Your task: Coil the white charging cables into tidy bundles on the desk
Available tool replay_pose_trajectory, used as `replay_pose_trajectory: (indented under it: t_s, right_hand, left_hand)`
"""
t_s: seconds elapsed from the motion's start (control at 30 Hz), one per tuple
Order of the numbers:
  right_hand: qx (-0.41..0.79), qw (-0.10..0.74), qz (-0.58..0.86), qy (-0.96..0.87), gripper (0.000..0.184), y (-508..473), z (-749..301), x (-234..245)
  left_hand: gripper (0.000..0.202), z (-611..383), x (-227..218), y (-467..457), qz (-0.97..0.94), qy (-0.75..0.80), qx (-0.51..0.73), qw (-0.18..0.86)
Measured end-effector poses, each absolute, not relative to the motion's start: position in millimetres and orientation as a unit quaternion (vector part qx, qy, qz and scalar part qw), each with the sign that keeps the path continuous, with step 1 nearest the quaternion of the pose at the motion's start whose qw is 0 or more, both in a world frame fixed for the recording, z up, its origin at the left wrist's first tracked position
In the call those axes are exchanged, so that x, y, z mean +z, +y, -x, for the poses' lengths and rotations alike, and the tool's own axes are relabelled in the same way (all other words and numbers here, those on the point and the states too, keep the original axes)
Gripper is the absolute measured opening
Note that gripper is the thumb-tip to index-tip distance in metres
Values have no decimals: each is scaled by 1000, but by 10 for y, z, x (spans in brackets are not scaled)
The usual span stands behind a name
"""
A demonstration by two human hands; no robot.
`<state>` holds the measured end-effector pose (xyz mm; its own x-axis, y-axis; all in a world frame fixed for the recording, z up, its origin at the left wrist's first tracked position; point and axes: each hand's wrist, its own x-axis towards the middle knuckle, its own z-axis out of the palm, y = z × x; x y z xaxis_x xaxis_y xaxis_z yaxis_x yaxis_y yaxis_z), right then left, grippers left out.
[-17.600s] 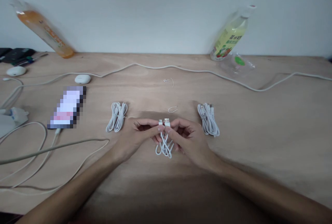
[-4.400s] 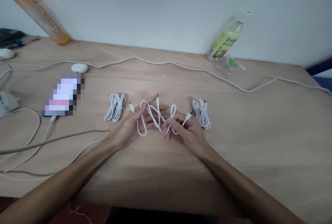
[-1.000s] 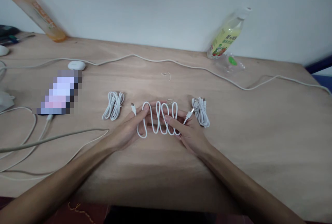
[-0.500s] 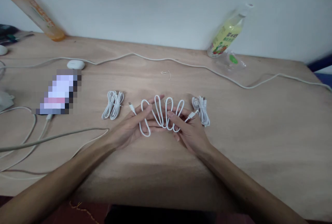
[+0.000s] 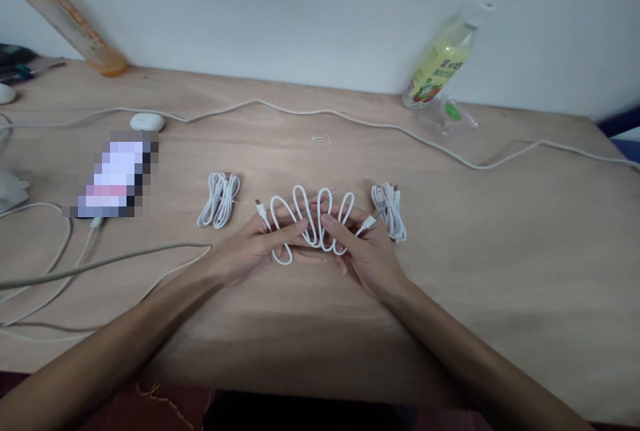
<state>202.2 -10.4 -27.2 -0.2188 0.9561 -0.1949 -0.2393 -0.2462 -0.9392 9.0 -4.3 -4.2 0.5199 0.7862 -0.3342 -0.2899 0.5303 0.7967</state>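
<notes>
A white USB cable [image 5: 321,221], folded in several loops, is held between both hands above the table. My left hand [image 5: 263,244] pinches the left loops, its thumb lying across them and its fingers underneath. One plug [image 5: 261,210] sticks up past that hand. My right hand [image 5: 367,248] grips the right loops under its thumb, and the other plug [image 5: 369,222] lies over its index finger. Beyond the left hand rests a bundled white cable [image 5: 219,200]; a second bundled cable [image 5: 389,211] lies just past the right hand.
A phone [image 5: 113,178] with a cable plugged in lies at left, near a white earbud case [image 5: 147,122]. A long white cord [image 5: 320,112] crosses the table behind. Small ties [image 5: 320,140] lie in front of it. Two bottles, an orange one [image 5: 65,14] and a yellow-labelled one [image 5: 440,64], stand along the wall.
My left hand has shifted slightly right, its thumb sliding inward toward the right thumb. The left loops have drawn closer to the right ones. My right hand stays almost where it was.
</notes>
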Motion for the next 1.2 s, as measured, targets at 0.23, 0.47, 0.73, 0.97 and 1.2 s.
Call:
replay_pose_trajectory:
  t_s: [0.23,0.47,0.73,0.97,1.2]
  right_hand:
    - [644,439,417,-468,23,-107,-2035,-239]
    - [630,437,431,-475,18,-108,-2048,-217]
    - [627,456,466,-426,25,-127,-2044,-276]
    - [631,461,458,-424,21,-123,-2048,-305]
    - [656,452,433,-421,21,-133,-2010,-260]
  left_hand:
    - [65,-76,-62,-61,-347,346,272,828]
    - [66,-39,36,-60,-468,367,252,764]
    - [47,2,-22,-36,-506,393,244,728]
    - [46,-28,-139,-61,-470,388,306,732]
    - [45,-97,-168,-79,-426,357,345,756]
